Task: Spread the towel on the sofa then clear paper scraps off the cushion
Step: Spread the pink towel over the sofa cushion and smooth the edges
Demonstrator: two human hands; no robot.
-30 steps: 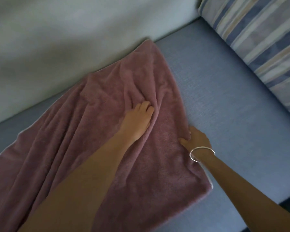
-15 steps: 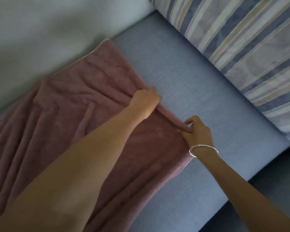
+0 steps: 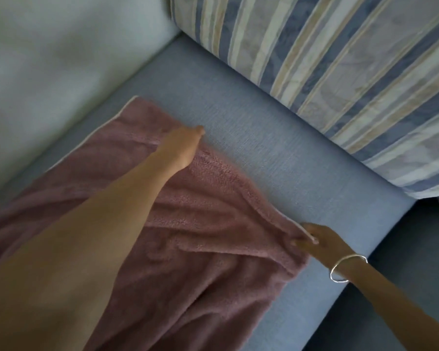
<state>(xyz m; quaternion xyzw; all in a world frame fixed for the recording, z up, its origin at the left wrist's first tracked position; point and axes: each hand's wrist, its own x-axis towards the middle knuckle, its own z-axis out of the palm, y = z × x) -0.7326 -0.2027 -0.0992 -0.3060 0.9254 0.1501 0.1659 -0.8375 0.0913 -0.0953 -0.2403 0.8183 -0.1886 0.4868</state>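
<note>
Currently, both hands are gripping the towel [image 3: 188, 224] edge: left hand [image 3: 181, 145] closed on it, right hand [image 3: 319, 243] pinching the corner. Soft, limp pile; edges are giving best hold.

We see a striped pillow [image 3: 340, 79] propped along the upper right — bands of blue, cream and pale tan over a faint grey pattern, its lower edge lying on the blue seat. A pale, plain wall [image 3: 48, 54] fills the upper left, blurred. A thin silver bangle [image 3: 346, 268] circles a wrist at the lower right — a loose, open ring
</note>
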